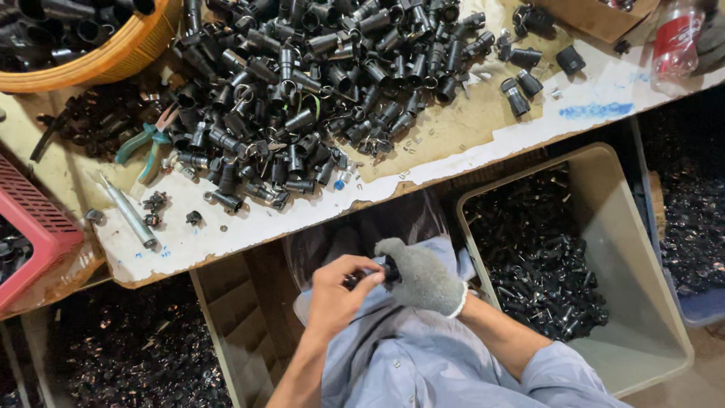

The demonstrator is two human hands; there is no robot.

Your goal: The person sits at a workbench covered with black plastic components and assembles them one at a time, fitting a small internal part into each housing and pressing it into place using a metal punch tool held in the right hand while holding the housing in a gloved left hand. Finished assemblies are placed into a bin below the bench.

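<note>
both hands meet low in the view, over a lap in blue-grey cloth, just below the near edge of the tabletop [226,242]. the left hand [336,291] is bare, its grip pinched together on a small black part [377,273]; the right hand [423,276], in a grey knit glove, has its grip clamped on the other end of the same part, so the part sits between the two hands and touches both. right of the hands, below the tabletop edge, stands a beige plastic bin [642,302] partly filled with black parts. on the tabletop above the hands lies a big heap of black tubular parts [317,83]. left of that heap lie green-handled pliers [143,147], and nearer the edge a slim metal tool [130,214]. at the far left corner of the tabletop sits an orange basket [113,53] of black parts, with a red crate [38,227] below it. at the far right end stands a clear bottle with a red label [676,38].
</note>
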